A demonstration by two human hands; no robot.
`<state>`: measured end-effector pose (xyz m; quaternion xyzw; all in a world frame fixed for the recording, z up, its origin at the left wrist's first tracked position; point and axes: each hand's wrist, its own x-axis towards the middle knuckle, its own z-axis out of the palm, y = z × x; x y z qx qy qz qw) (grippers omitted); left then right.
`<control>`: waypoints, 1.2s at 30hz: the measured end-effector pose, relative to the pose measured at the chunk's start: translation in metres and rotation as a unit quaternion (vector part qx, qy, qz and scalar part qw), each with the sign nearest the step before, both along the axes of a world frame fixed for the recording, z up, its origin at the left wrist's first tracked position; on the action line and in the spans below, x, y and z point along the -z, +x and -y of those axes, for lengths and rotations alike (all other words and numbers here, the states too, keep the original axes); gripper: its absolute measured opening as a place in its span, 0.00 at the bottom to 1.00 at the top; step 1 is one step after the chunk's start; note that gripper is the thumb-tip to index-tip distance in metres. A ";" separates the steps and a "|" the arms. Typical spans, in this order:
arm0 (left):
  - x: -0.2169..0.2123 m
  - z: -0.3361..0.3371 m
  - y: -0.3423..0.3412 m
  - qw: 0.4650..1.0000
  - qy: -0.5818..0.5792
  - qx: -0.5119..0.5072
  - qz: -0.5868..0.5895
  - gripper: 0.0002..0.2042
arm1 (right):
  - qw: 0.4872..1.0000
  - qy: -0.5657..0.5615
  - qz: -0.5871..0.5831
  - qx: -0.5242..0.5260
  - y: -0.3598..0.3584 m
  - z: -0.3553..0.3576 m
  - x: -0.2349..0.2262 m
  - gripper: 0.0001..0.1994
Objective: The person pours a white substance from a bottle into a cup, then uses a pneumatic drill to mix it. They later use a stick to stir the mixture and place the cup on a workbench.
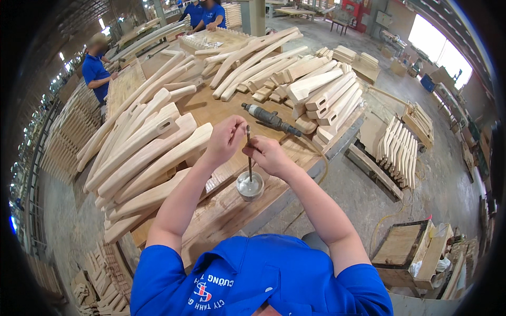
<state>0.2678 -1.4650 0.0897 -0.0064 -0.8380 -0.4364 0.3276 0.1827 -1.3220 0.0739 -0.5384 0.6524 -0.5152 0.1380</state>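
A thin dark stick (250,164) stands nearly upright in a small round cup (241,196) of white, glue-like paste. The fingers of my right hand (270,155) pinch the stick above the cup's rim. My left hand (227,138) is closed beside the stick's upper end, its fingers curled in. Whatever that hand may hold is hidden. Both hands are over the front part of a wooden workbench (216,224), where the cup stands. Just beyond them lies a grey and black power tool (271,120) with a hose at one end.
Shaped pale wooden pieces (142,152) are heaped on the bench's left, and more wooden pieces (327,97) lie at the far right. On the floor at right are a stack of curved slats (398,150) and a wooden box (403,245). Co-workers (96,68) stand beyond the bench.
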 end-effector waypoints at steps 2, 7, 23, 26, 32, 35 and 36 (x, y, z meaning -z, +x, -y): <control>-0.002 -0.001 0.001 1.000 0.026 -0.003 -0.011 0.08 | 0.999 -0.004 0.044 0.005 0.003 0.000 0.003 0.08; -0.051 0.023 0.018 0.943 0.256 0.005 -0.213 0.12 | 0.991 -0.018 0.134 0.020 0.003 -0.004 0.011 0.08; -0.026 -0.067 0.110 0.865 -0.055 0.171 0.468 0.07 | 0.986 0.002 0.050 -0.158 -0.029 0.051 0.012 0.13; 0.002 -0.097 0.114 0.815 -0.033 0.146 0.560 0.08 | 0.943 0.103 0.165 -0.269 -0.031 0.059 0.004 0.13; 0.023 -0.175 0.075 0.663 -0.057 0.013 0.746 0.11 | 0.873 0.065 0.210 -0.435 -0.045 0.067 0.011 0.11; -0.019 -0.195 0.044 0.759 0.028 -0.217 0.613 0.10 | 0.866 0.030 0.197 -0.459 -0.042 0.066 0.016 0.10; -0.038 -0.199 0.033 0.782 0.070 -0.294 0.545 0.10 | 0.866 0.021 0.184 -0.464 -0.040 0.064 0.014 0.10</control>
